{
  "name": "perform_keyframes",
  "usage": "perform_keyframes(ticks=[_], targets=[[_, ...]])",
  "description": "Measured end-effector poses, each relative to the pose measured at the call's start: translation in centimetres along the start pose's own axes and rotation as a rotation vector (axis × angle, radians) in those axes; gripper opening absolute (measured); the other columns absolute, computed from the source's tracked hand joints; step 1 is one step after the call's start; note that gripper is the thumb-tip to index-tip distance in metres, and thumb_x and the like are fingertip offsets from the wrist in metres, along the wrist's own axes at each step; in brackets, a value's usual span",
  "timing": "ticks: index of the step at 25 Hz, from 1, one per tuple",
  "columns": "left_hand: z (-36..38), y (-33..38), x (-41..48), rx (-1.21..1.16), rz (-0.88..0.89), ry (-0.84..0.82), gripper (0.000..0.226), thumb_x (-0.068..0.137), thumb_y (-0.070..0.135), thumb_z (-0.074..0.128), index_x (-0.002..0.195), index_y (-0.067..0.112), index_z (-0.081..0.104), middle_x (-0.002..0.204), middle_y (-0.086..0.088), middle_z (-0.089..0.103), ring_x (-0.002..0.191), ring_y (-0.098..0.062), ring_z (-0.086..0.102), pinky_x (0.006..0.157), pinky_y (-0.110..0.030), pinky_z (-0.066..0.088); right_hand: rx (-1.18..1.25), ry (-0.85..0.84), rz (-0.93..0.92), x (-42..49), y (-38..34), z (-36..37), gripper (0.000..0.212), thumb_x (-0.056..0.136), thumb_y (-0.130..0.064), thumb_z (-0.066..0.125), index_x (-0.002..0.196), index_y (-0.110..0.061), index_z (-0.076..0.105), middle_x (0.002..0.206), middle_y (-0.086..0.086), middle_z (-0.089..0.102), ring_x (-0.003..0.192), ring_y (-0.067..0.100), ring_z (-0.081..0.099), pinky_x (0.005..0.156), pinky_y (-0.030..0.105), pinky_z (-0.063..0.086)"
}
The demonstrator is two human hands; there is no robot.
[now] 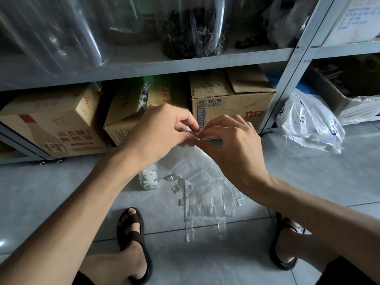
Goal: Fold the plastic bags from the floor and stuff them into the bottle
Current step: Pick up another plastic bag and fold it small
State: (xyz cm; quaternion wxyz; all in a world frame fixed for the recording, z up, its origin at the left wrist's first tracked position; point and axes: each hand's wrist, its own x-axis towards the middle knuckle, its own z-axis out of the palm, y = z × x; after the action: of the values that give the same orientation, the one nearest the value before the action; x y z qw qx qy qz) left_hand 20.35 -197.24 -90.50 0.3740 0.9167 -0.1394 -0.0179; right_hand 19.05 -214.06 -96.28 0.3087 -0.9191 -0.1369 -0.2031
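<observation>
Left hand [162, 130] and right hand [232, 145] pinch a thin clear plastic bag [191, 153]; likely mid-fold, next needing a tight crease.

The plastic bags [205, 200] are showing clear against pale grey floor tiles [61, 192] — sandals [133, 237] are looking dark brown, boxes [232, 103] tan with red print.

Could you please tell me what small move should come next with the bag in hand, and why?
Probably one more fold: the left hand and right hand pinch the partly folded clear plastic bag, and loose film seems to hang below, so it looks unready for the clear plastic bottle.
</observation>
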Motion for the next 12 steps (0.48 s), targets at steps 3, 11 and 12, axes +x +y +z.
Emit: perform_keyframes(ticks=[3,11,12], targets=[[0.26,-0.21,0.06,-0.001,0.008,0.002,0.016,0.076,0.014,0.086,0.083,0.024,0.078,0.064,0.015,0.072,0.063,0.001,0.070,0.063,-0.005,0.047,-0.033,0.007,-0.014,-0.02,0.23,0.18,0.015,0.079,-0.045,0.076,0.084,-0.031,0.079,0.092,-0.014,0.071,0.086,0.017,0.059,0.076,0.040,0.046],[0.48,-0.37,0.03,0.123,0.113,0.048,0.006,0.080,0.016,0.083,0.084,0.020,0.079,0.068,0.017,0.070,0.073,0.007,0.066,0.061,-0.001,0.041,-0.060,0.001,-0.016,-0.04,0.57,0.08,0.006,0.081,-0.032,0.074,0.077,-0.030,0.077,0.090,-0.014,0.071,0.087,0.016,0.059,0.078,0.039,0.043],[0.45,-0.35,0.00,0.159,0.139,0.061,0.006,0.081,0.015,0.082,0.083,0.020,0.079,0.068,0.017,0.068,0.073,0.006,0.066,0.060,-0.002,0.041,-0.060,-0.001,-0.014,-0.06,0.62,0.06,0.006,0.080,-0.032,0.073,0.076,-0.030,0.077,0.089,-0.014,0.071,0.086,0.016,0.059,0.078,0.038,0.043]])
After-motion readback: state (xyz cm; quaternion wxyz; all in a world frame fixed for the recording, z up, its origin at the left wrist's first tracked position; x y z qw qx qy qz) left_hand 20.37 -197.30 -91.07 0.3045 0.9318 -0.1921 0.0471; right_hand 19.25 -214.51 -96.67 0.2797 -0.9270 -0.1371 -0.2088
